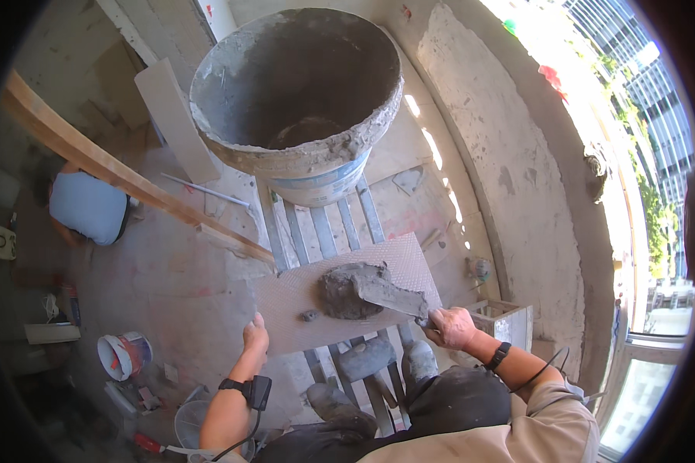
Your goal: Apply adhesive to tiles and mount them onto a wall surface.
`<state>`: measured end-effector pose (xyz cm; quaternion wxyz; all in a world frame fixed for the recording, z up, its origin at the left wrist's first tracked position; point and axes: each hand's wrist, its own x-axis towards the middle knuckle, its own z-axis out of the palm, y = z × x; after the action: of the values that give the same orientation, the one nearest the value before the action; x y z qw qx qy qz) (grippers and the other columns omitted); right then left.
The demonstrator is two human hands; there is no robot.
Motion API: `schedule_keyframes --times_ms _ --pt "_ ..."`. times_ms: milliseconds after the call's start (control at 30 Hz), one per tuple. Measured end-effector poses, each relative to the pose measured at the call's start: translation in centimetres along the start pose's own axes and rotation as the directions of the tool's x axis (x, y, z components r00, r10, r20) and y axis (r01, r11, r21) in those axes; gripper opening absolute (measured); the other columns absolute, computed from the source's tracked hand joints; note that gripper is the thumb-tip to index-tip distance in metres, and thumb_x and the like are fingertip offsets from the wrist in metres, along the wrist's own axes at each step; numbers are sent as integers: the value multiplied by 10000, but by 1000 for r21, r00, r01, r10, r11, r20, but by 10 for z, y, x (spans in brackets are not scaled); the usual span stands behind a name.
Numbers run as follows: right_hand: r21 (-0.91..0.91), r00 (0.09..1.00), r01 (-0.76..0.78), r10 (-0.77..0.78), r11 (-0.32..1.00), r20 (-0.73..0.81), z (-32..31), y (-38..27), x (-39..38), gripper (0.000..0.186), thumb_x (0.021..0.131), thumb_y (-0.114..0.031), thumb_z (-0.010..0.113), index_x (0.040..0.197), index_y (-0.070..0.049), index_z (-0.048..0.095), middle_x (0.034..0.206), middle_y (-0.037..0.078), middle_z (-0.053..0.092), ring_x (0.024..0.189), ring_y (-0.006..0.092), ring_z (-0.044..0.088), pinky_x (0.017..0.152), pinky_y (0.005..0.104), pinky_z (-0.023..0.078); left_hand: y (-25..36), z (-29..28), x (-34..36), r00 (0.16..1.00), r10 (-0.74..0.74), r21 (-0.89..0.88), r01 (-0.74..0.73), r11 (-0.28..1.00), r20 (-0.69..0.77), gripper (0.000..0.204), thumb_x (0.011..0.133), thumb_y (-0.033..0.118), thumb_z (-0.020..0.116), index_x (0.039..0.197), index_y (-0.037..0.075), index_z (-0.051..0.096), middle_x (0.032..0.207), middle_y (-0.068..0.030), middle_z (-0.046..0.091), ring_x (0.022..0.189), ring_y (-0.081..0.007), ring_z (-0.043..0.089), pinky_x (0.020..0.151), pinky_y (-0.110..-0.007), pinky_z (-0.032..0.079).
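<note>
A tile with a textured face lies across metal slats in front of me. A heap of wet grey mortar sits near its middle, with a small lump beside it. My right hand is closed round the handle of a trowel. Its mortar-smeared blade rests against the right side of the heap. My left hand is closed at the tile's left edge, its fingers partly hidden. Beyond the tile stands a large bucket, its inside coated with mortar.
A mallet lies on the slats between my shoes. A long wooden strip slants in from the left. A co-worker crouches at far left. A small white bucket and a wooden box stand on the floor.
</note>
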<state>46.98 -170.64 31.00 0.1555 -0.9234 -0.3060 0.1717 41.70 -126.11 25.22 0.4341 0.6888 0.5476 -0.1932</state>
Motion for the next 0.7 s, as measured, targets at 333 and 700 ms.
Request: schedule_keyframes --times_ms 333,700 --pt "-112 970 -117 90 987 -225 66 -13 -8 252 828 -239 627 962 -45 536 793 94 577 683 256 607 604 389 448 37 -17 -28 988 -140 -6 141 990 64 636 991 500 351 1400 13 360 1418 -215 412 1272 -397 428 953 -625 374" --pt "-286 979 -199 180 937 -93 62 31 -111 381 869 -256 582 1182 -50 510 879 79 600 793 225 614 673 391 409 7 -7 -30 982 -126 -112 142 983 140 630 995 487 351 1412 14 334 1438 -196 390 1295 -366 402 991 -569 366"
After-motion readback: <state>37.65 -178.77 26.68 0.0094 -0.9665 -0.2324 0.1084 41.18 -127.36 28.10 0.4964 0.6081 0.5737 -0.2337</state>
